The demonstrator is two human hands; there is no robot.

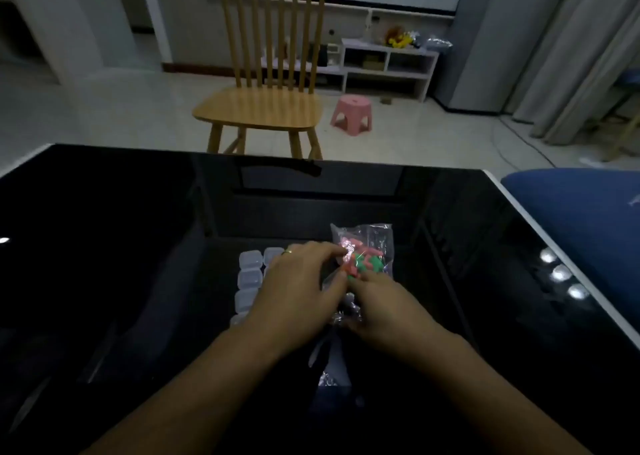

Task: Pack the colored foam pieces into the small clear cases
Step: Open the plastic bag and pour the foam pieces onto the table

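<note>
A clear plastic bag (375,238) lies on the black glossy table (121,247), with pink, orange and green foam pieces (363,262) inside it. My left hand (298,292) has its fingertips pinched on the bag's near left edge. My right hand (388,311) grips the bag's lower end, thumb touching the foam pieces through the plastic. Several small clear cases (250,274) stand in columns just left of the bag, lids closed, partly hidden under my left hand.
A wooden chair (263,105) stands beyond the table's far edge, and a pink stool (351,113) sits on the floor to its right. A blue cushion (581,209) lies off the table's right edge. Ceiling lights reflect at the table's right side.
</note>
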